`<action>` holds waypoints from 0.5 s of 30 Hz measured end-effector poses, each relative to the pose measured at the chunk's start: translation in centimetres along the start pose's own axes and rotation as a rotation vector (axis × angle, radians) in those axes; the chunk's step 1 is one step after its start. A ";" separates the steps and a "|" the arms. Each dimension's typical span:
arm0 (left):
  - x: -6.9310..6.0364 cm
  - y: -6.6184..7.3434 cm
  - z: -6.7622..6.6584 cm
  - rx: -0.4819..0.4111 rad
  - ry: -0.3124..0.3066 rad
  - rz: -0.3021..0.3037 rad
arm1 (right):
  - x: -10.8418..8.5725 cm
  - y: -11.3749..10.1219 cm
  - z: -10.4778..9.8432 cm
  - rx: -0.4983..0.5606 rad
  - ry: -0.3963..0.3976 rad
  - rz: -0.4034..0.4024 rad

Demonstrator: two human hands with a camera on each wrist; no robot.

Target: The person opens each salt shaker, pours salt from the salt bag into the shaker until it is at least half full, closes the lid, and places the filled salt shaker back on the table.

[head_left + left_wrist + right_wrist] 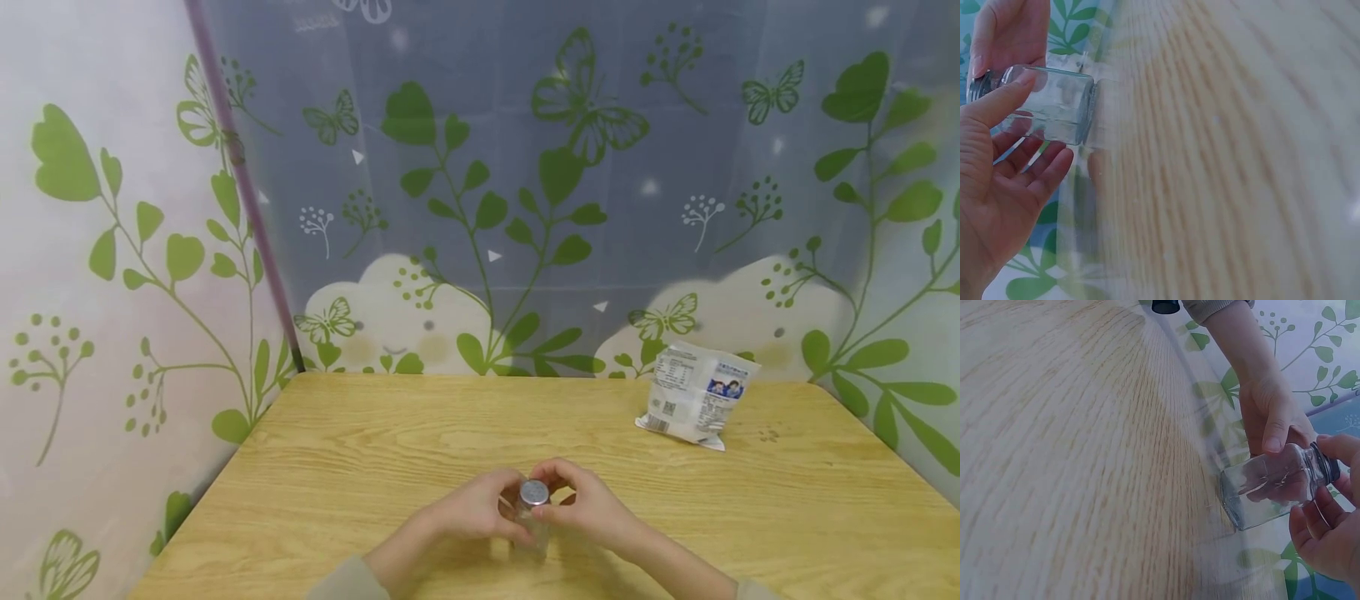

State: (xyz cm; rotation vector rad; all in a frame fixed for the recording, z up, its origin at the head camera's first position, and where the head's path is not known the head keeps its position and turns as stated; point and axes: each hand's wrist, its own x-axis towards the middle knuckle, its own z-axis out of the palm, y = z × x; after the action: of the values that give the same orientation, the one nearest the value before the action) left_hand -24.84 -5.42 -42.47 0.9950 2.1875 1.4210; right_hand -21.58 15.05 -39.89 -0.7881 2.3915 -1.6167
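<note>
A small clear glass jar point(531, 537) with a silver lid point(534, 492) stands upright near the front middle of the wooden table point(420, 433). My left hand point(480, 505) holds the body of the jar, its thumb across the near glass and its fingers around the far side. At the top, my right hand point(592, 510) grips the lid between thumb and fingers. The left wrist view shows the jar point(1063, 103) with its base by the tabletop. Through the glass in the right wrist view, the jar point(1266, 490) looks see-through, with parts of the left hand visible behind it.
A white printed bag point(697, 396) stands at the back right of the table. Behind the table hangs a patterned cloth point(465, 317) with leaves and butterflies. In the right wrist view, a dark round object point(1165, 305) shows at the top edge.
</note>
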 end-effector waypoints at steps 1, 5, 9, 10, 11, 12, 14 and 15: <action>0.0 0.0 0.0 -0.014 -0.001 -0.002 | 0.0 0.0 0.0 0.002 0.000 -0.004; -0.1 0.1 0.0 -0.028 0.003 -0.009 | -0.1 -0.1 -0.1 0.019 -0.003 -0.013; -0.1 0.1 0.1 -0.018 0.015 -0.014 | -0.1 0.0 0.0 0.020 -0.007 -0.014; -0.1 0.1 0.1 -0.014 0.016 -0.013 | -0.1 0.0 0.0 0.014 -0.008 -0.014; -0.1 0.1 0.1 -0.010 0.015 -0.008 | -0.1 0.0 0.0 0.010 -0.008 -0.014; -0.1 0.1 0.0 -0.004 0.012 -0.004 | -0.1 0.0 0.0 0.004 -0.008 -0.012; -0.1 0.0 0.0 -0.002 0.006 0.008 | 0.0 0.1 0.0 -0.002 -0.009 -0.013; 0.0 0.0 0.0 -0.002 0.002 0.014 | 0.0 0.1 0.0 -0.007 -0.007 -0.016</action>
State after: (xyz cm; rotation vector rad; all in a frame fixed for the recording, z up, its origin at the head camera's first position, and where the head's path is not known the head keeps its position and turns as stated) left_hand -24.82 -5.46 -42.44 1.0111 2.1840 1.4309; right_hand -21.60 15.11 -39.96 -0.8147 2.3934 -1.6099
